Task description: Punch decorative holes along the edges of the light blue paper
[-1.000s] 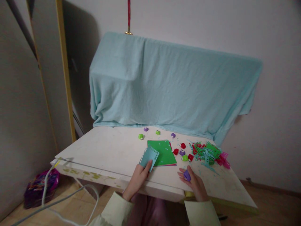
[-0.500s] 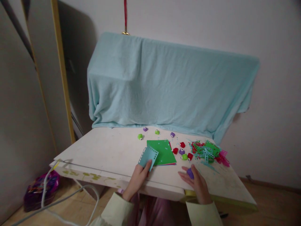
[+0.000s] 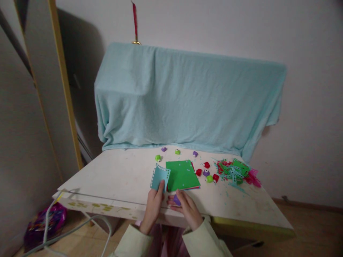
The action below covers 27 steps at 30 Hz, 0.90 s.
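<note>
My left hand (image 3: 153,206) pinches a light blue sheet of paper (image 3: 159,177) between thumb and fingers. Small holes run along the paper's edges. Close beside it, my right hand (image 3: 189,210) is closed around a small purple craft punch (image 3: 176,200), thumb on top. The punch and the paper are apart. Just beyond both hands lies a stack of coloured paper with a green sheet (image 3: 182,175) uppermost. Right of the stack sit more punches: a red punch (image 3: 198,172), a purple punch (image 3: 206,172) and a green punch (image 3: 209,179), among others.
A heap of punched paper scraps (image 3: 235,171) covers the right part of the white table (image 3: 120,175). Several punches, including a green one (image 3: 158,157), stand farther back. Behind them hangs a light blue cloth (image 3: 187,100). White cables (image 3: 48,221) cross the left front corner.
My right hand has moved left with the purple punch, close to my left hand. The light blue paper has shifted slightly left and is held more upright. The view has tilted a little.
</note>
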{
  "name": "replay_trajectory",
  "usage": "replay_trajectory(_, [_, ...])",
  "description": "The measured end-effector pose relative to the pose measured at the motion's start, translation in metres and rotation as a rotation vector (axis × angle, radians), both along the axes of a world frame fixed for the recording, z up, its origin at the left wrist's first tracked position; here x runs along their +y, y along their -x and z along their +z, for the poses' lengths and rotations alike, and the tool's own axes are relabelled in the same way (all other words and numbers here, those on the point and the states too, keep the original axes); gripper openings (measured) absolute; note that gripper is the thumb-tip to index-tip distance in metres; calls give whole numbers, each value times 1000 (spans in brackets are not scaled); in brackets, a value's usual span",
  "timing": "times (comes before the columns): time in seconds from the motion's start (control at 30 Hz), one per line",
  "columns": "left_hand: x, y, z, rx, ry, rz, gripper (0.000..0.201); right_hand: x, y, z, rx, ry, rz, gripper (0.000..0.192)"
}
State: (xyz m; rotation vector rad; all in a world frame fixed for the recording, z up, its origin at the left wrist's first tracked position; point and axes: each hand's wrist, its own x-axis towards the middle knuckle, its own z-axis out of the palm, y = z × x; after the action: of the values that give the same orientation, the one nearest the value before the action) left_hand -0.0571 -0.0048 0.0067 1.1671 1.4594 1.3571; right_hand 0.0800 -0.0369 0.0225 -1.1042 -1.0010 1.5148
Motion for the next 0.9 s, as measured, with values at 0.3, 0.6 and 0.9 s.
replay_trajectory(0.3, [5, -1, -17, -134, 48, -49, 43, -20, -132, 11, -590, -13, -712, 60])
replay_trajectory(0.6, [2, 0, -13, -144, 54, -61, 41, -46, -175, 6, -427, 6, -696, 46])
replay_trajectory(0.9, [2, 0, -15, -117, 71, -71, 41, -37, -182, -8, -510, -19, -743, 59])
